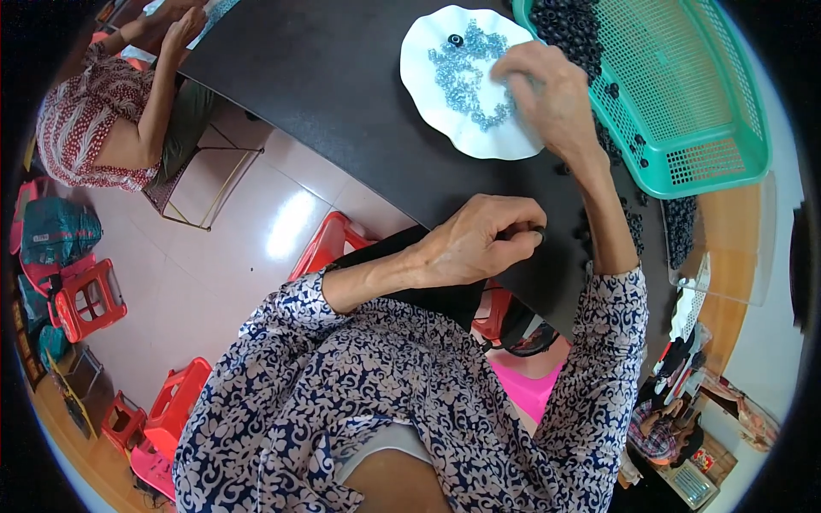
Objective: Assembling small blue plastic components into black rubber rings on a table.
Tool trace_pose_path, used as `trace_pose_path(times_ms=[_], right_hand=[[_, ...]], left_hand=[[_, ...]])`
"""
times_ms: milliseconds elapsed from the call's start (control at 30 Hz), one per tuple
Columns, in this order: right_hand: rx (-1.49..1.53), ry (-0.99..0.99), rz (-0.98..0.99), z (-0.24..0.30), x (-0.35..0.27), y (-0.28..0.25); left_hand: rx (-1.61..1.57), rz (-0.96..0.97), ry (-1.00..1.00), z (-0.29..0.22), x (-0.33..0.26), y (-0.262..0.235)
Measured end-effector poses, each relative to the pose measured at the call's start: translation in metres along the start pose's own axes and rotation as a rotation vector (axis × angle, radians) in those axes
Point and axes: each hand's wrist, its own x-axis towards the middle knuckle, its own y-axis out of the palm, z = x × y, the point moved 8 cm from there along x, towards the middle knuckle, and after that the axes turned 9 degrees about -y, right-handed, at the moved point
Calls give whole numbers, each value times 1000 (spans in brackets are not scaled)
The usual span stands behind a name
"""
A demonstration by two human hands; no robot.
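Left hand (479, 239) pinches a black ring (537, 231); right hand (547, 94) reaches over the white plate (428, 94).
Left fingers are closed tight on the ring, held just above the dark worktop (342, 85) near its front edge. Right fingers curl down, touching the small metal parts (462, 73) heaped on the plate; whether they hold one cannot be told. Green basket (701, 162) of black rings stands just beside the plate, loose rings (680, 227) scattered near it. Another person (111, 120) sits at the far left.

Green basket (684, 162); white plate (428, 51); black table (342, 94); navy-white floral sleeves (385, 359); red stools (85, 299).
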Motion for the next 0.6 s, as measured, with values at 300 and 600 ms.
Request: trace_pose_path(times_ms=[300, 600], right_hand=[[146, 298, -25, -10, -8, -13], [-3, 11, 158, 23, 15, 13]], left_hand=[[38, 1, 10, -2, -4, -2], [65, -7, 64, -6, -7, -3]])
